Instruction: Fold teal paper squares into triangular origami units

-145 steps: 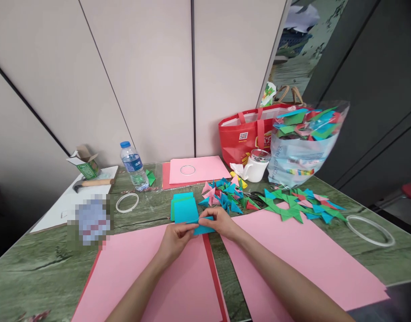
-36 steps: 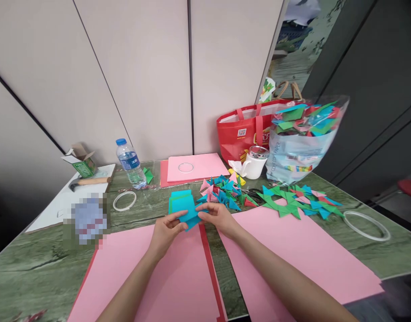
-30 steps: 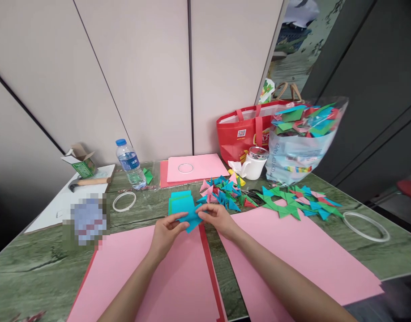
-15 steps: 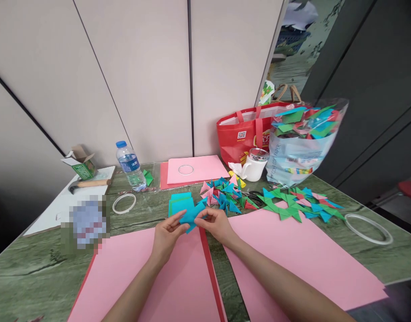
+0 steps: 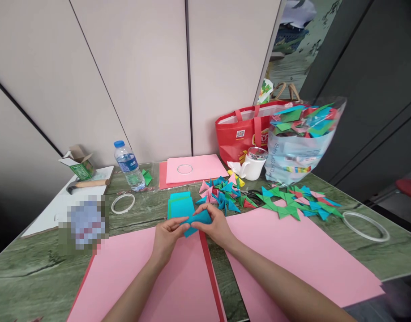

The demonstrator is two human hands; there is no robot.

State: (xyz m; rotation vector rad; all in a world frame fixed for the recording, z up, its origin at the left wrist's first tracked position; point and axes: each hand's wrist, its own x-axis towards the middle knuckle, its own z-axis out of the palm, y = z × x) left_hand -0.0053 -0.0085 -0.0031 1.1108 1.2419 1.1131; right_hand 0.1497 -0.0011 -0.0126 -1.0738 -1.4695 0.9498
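Between my two hands is a small blue sheet of paper, partly folded. My left hand pinches its left edge between thumb and fingers. On the other side my right hand grips it, thumb in front and fingers behind. Just behind the hands lies a stack of blue and green paper squares. Under my left forearm spreads a large pink sheet with a red sheet edge showing beneath it. Another pile of pink sheets is under my right forearm.
Folded paper pieces are heaped behind my right hand, with a star-shaped paper ring farther right. A white mug, red bag and full plastic bag stand behind. At left are a water bottle, hammer and white ring.
The blue paper between my hands has been turned and pressed flatter, and sits slightly lower. My right thumb has shifted along its front. The camera view has moved slightly.
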